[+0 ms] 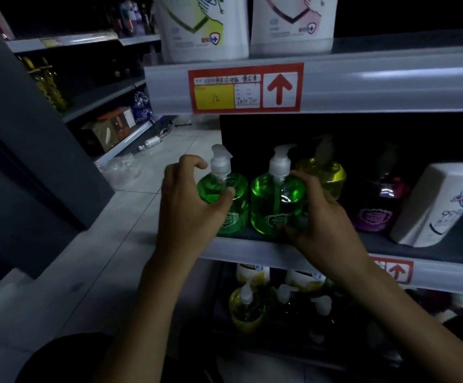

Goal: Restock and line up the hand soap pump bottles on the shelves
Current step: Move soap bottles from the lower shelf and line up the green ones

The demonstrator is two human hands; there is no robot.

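Two green soap pump bottles stand side by side at the left end of the middle shelf (pixel 252 251). My left hand (pixel 189 200) wraps the left green bottle (pixel 233 189) from its left side. My right hand (pixel 318 217) grips the right green bottle (pixel 271 203) from the right. Behind them stands a yellow pump bottle (pixel 325 172), and a purple pump bottle (pixel 379 205) is further right. All pumps are white and upright.
A white refill pouch (pixel 434 205) leans on the shelf at the right. Two large white refill bags (pixel 205 26) sit on the upper shelf above a red price tag (pixel 245 88). More pump bottles (pixel 245 305) crowd the lower shelf. Tiled aisle floor (pixel 131 217) lies left.
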